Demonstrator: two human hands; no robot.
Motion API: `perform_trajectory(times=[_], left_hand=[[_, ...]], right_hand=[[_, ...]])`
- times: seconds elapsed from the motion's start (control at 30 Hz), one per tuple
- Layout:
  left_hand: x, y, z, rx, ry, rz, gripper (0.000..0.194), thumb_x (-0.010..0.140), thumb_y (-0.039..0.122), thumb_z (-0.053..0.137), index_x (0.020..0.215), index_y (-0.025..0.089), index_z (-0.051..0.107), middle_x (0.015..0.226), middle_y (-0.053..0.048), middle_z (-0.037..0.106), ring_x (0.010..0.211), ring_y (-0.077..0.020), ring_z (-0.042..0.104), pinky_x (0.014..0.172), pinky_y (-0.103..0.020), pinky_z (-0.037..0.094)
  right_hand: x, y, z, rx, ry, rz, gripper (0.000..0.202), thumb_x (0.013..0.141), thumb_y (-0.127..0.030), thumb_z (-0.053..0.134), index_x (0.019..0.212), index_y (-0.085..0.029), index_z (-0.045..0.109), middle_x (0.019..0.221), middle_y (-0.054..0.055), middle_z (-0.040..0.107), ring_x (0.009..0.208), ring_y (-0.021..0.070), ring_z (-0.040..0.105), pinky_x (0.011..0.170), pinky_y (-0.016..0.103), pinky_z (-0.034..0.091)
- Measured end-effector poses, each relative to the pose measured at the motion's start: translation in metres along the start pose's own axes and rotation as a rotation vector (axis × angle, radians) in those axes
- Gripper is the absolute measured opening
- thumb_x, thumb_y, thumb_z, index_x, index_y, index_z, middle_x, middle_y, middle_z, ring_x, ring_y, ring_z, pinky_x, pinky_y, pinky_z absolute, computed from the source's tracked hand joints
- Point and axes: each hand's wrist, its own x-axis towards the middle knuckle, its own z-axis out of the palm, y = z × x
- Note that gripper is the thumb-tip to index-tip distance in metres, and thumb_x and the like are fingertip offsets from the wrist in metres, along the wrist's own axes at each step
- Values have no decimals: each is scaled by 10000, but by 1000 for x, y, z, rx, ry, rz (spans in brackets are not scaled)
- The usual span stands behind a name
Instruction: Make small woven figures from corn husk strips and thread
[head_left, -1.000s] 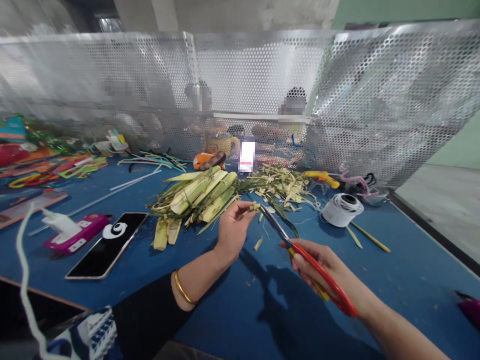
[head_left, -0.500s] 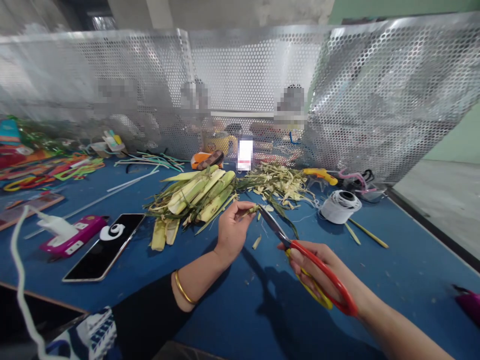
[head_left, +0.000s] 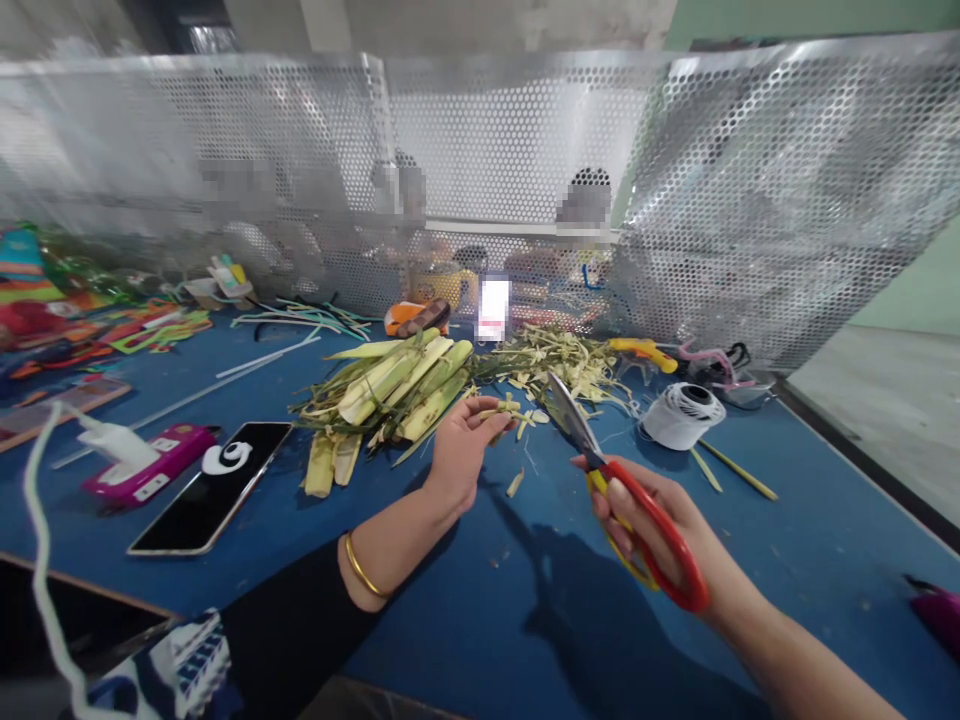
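Note:
Between its thumb and fingers, my left hand (head_left: pixel 463 448) pinches a small yellow-green piece of plant leaf (head_left: pixel 507 408), folded or knotted at its end. My right hand (head_left: pixel 651 505) grips scissors (head_left: pixel 637 520) with one red and one yellow handle. Their blades point up and away, apart from the leaf piece. Left of my left hand lies a bundle of green, husk-like plant strips (head_left: pixel 397 395). Behind both hands spreads a heap of leaf scraps (head_left: pixel 566 360), and one cut bit (head_left: pixel 515 483) rests on the blue table (head_left: pixel 480 620).
A phone (head_left: pixel 214 490) and a magenta power strip (head_left: pixel 154 465) lie at the left. A white thread spool (head_left: pixel 682 415) and a yellow glue gun (head_left: pixel 643 352) sit at the right. Perforated sheeting (head_left: pixel 517 130) closes off the back, with people blurred behind it. A lit phone screen (head_left: pixel 493 308) stands before it.
The scissors have moved right and up, away from the leaf piece that their tips met earlier. My left hand still holds the piece and has shifted slightly left.

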Motion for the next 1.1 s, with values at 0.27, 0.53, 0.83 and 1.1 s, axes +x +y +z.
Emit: perform_trajectory(times=[0.27,0.53,0.83,1.1], left_hand=[[-2,2,-2,-179,-65,-313,116,780,240,697,794,135,649,735,-31,674,740,-147,680,732,-270,536],[-5,1,-1,-113,-144,-303,134,673,106,760,766,132,668,732,-17,681,681,-105,656,747,-247,541],[-22,1,6,201,-338,-290,396,587,166,826,933,136,635,716,-26,704,546,-103,612,560,-235,515],[-31,-4,7,382,-498,-281,281,636,341,808,787,145,673,638,-30,688,539,-118,618,578,-240,520]], right_hand=[[23,21,-32,-1050,290,-135,444,789,-502,586,1118,-206,628,779,77,697,667,234,623,552,299,381],[10,22,-12,-1424,35,-195,234,848,-344,510,998,-213,634,784,74,684,666,222,645,541,282,336],[20,16,-19,-435,156,-144,445,758,-516,625,1060,-191,661,920,77,690,753,195,616,653,313,495],[15,9,3,11,-6,55,411,561,-485,806,761,-154,669,684,3,651,596,113,563,572,252,477]])
